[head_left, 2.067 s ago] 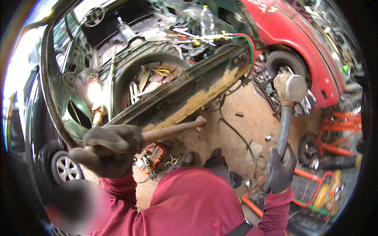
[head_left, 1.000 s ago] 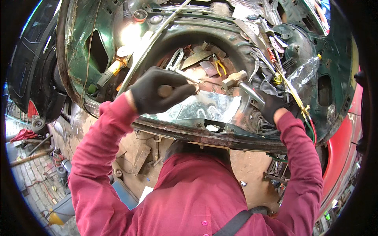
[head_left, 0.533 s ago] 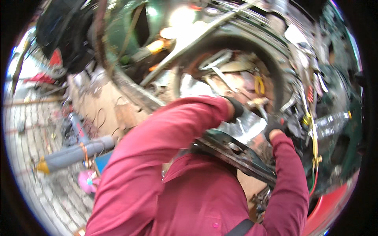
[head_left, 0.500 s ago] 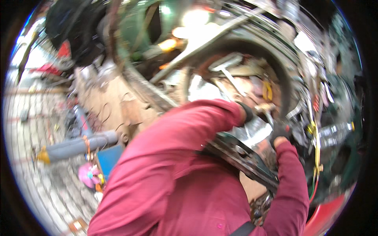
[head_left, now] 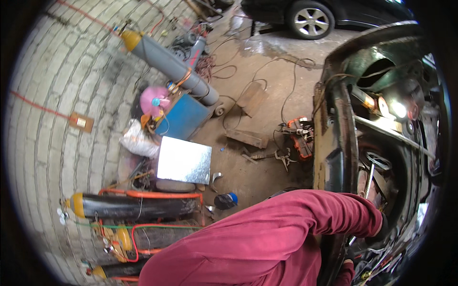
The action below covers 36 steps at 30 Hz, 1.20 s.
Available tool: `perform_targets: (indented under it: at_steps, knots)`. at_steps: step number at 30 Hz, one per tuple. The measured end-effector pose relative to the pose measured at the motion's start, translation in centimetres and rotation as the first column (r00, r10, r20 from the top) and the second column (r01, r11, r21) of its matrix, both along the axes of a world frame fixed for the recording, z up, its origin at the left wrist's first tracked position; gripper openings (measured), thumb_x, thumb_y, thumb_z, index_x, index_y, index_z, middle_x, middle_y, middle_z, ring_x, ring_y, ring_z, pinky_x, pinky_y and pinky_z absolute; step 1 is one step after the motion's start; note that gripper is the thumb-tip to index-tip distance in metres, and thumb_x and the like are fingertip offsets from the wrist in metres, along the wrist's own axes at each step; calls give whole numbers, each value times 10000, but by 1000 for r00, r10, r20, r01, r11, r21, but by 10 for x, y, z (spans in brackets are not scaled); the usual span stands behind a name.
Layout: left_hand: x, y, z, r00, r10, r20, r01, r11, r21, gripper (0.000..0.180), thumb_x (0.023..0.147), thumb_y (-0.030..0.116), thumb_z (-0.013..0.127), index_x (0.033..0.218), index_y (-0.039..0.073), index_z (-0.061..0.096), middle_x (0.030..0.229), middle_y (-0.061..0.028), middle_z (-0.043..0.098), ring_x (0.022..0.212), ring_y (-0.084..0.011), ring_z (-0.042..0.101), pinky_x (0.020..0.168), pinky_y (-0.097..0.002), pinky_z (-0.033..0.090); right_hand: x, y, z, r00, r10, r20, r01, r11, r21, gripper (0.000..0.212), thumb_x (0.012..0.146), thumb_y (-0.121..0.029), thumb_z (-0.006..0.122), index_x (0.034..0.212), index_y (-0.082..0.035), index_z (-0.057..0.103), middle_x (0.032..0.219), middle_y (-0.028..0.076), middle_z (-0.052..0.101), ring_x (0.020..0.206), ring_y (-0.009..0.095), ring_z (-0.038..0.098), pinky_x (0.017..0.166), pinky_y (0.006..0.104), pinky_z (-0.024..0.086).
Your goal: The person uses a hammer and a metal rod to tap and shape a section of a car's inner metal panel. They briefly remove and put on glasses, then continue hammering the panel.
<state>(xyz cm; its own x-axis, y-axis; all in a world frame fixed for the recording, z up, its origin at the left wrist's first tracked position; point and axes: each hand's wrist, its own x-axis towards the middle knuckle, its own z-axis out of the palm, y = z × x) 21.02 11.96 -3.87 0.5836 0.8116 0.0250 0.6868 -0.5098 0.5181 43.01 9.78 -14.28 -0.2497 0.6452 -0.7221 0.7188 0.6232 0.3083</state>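
My left hand [head_left: 380, 232], in a dark glove, reaches over the rim of a dark green car body [head_left: 344, 138] at the right. Its fingers are lost in shadow, so what they hold does not show. Lower down, only a bit of my right hand [head_left: 349, 261] shows past my left sleeve, close to a small shiny metal piece [head_left: 352, 240]; its fingers are hidden too. Inside the body, a long metal bar [head_left: 369, 181] slants near my left hand. A bright lamp [head_left: 399, 109] shines farther off in it.
Gas cylinders [head_left: 138, 206] line the brick wall at left; a grey cylinder [head_left: 167, 64] leans against a blue box [head_left: 177, 116]. A shiny silver panel [head_left: 184, 160], an orange tool case [head_left: 301, 138], wooden blocks [head_left: 247, 138] and cables lie about the floor. A black car [head_left: 343, 19] stands beyond.
The view has swung left, bringing the wall, floor and cylinders into sight. The car body and both hands now sit at the right edge, and the hands are more hidden than before.
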Motion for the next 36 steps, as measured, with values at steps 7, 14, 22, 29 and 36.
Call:
perform_targets:
  at_steps: [7,14,22,29,36]
  knots:
    - [-63,-129,85,935,229,271,-287,937,201,270,904,379,672,948,151,809,895,-174,773,875,-400,747,798,-524,588,-13,-2,6,997,49,-56,-43,994,98,823,917,-178,742,1646,-167,360,1660,234,392,1503,393,461,1209,471,435]
    - [-129,-365,-31,596,800,73,-738,582,-341,236,981,290,662,1055,77,731,1007,-203,735,980,-427,706,823,-523,549,-7,-5,15,988,48,-144,-21,983,181,770,931,-186,731,1620,-147,387,1627,238,421,1479,397,479,1198,474,441]
    - [-136,-681,-245,144,863,-484,-841,-150,-519,531,954,487,605,1168,36,785,1227,-266,738,1154,-450,698,1015,-519,543,-23,-18,42,948,82,-308,13,955,297,711,948,-196,718,1589,-123,419,1589,243,455,1451,403,500,1185,478,447]
    - [-178,-777,-248,-186,914,-360,-716,-377,-587,518,983,516,624,1161,56,779,1173,-261,750,1117,-439,718,962,-495,560,-98,-65,73,865,203,-458,-22,928,371,662,963,-204,707,1563,-102,446,1556,247,484,1426,407,518,1174,481,452]
    - [-238,-891,-230,-508,847,-156,-644,-494,-585,447,992,467,648,1152,71,777,1176,-237,756,1125,-416,716,970,-479,552,-227,-187,90,774,347,-529,-159,916,369,615,978,-212,695,1537,-82,474,1523,251,514,1401,412,536,1163,485,457]
